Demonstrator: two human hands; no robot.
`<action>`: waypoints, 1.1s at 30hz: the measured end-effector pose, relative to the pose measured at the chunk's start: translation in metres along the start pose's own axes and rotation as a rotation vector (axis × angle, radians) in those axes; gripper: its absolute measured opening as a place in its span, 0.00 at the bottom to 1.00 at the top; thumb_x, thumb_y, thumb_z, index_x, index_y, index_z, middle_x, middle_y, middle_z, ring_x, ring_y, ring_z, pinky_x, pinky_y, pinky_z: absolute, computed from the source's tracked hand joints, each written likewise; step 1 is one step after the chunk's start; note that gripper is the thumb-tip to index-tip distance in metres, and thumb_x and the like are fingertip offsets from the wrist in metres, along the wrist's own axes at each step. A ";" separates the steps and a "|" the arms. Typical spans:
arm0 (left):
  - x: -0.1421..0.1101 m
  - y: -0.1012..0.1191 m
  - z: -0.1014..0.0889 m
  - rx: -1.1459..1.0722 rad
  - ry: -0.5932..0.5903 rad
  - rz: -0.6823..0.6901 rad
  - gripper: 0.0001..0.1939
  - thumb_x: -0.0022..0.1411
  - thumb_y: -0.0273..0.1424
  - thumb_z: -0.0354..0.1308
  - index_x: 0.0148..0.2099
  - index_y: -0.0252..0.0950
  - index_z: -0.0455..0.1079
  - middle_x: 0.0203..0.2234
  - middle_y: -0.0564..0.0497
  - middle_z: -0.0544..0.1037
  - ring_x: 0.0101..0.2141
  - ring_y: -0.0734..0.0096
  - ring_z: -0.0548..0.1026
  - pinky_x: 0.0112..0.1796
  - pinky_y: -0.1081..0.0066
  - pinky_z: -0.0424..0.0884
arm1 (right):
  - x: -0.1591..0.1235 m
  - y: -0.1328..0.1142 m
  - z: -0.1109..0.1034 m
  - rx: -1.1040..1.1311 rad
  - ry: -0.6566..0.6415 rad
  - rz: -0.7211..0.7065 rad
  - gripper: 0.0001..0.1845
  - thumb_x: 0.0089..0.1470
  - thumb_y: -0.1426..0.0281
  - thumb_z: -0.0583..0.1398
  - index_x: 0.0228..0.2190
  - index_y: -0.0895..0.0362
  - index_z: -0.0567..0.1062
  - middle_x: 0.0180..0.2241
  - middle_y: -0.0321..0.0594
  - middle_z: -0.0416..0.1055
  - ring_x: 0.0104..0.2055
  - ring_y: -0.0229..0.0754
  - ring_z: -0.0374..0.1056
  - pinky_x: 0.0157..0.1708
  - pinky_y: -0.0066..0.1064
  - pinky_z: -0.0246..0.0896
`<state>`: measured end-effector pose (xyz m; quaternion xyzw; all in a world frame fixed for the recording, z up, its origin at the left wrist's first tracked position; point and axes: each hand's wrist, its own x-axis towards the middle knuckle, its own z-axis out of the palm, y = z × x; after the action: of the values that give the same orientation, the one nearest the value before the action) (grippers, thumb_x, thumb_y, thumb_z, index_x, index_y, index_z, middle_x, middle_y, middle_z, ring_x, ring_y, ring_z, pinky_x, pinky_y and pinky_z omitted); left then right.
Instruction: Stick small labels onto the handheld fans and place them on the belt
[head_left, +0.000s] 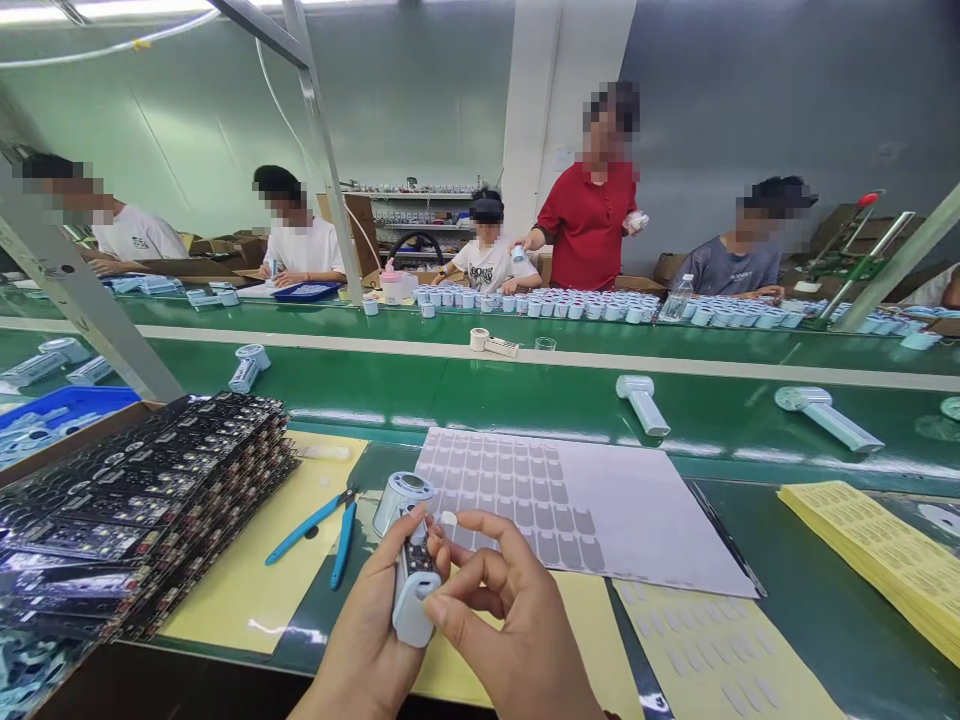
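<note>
My left hand [375, 610] is wrapped around the handle of a light blue handheld fan [415, 612], its round head pointing away from me. A dark circuit board [417, 548] shows in the handle's open side. My right hand [499, 600] is at the near end of the handle, thumb against the housing and the other fingers curled. A small whitish piece [449, 519] shows by its index fingertip; whether it is stuck there is unclear. Beyond the hands lies a white sheet with rows of grey stickers [510, 480]. Left of them are blue-handled side cutters [319, 525].
Stacked circuit board panels [142, 500] stand at left, beside a blue tray [71, 410]. Yellow label sheets [885, 560] are piled at right; black tweezers [727, 535] lie nearer. Several fans lie on the green conveyor belt [442, 385]. Co-workers [600, 220] are across it.
</note>
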<state>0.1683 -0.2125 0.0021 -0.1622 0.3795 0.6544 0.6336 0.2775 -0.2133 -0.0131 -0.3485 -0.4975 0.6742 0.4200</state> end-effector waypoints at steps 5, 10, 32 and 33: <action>0.000 0.000 -0.001 0.005 0.018 0.024 0.06 0.67 0.26 0.53 0.35 0.33 0.65 0.20 0.52 0.70 0.16 0.80 0.71 0.20 0.81 0.71 | 0.001 0.000 0.000 -0.003 0.002 0.001 0.26 0.41 0.73 0.67 0.46 0.54 0.71 0.25 0.32 0.78 0.53 0.49 0.73 0.52 0.39 0.68; 0.002 0.001 -0.001 -0.018 0.004 0.025 0.07 0.67 0.24 0.53 0.34 0.32 0.65 0.20 0.52 0.69 0.16 0.79 0.71 0.20 0.80 0.72 | 0.003 0.000 0.002 -0.002 0.012 0.002 0.26 0.41 0.73 0.67 0.45 0.54 0.71 0.25 0.32 0.77 0.52 0.49 0.73 0.49 0.37 0.70; -0.010 0.030 -0.049 0.406 0.126 0.370 0.05 0.57 0.17 0.59 0.38 0.27 0.73 0.27 0.44 0.79 0.25 0.68 0.79 0.31 0.68 0.80 | 0.026 0.035 -0.017 -0.323 0.014 -0.084 0.09 0.54 0.62 0.63 0.33 0.54 0.75 0.42 0.42 0.71 0.45 0.47 0.71 0.35 0.32 0.68; -0.009 0.030 -0.058 0.492 0.107 0.394 0.06 0.54 0.19 0.62 0.37 0.27 0.73 0.28 0.43 0.80 0.26 0.65 0.79 0.32 0.67 0.80 | 0.029 0.038 -0.018 -0.387 0.005 -0.095 0.07 0.55 0.65 0.63 0.29 0.55 0.75 0.42 0.42 0.72 0.45 0.47 0.71 0.38 0.34 0.68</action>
<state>0.1259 -0.2568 -0.0210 0.0385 0.5833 0.6436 0.4940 0.2733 -0.1857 -0.0555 -0.4005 -0.6328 0.5445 0.3778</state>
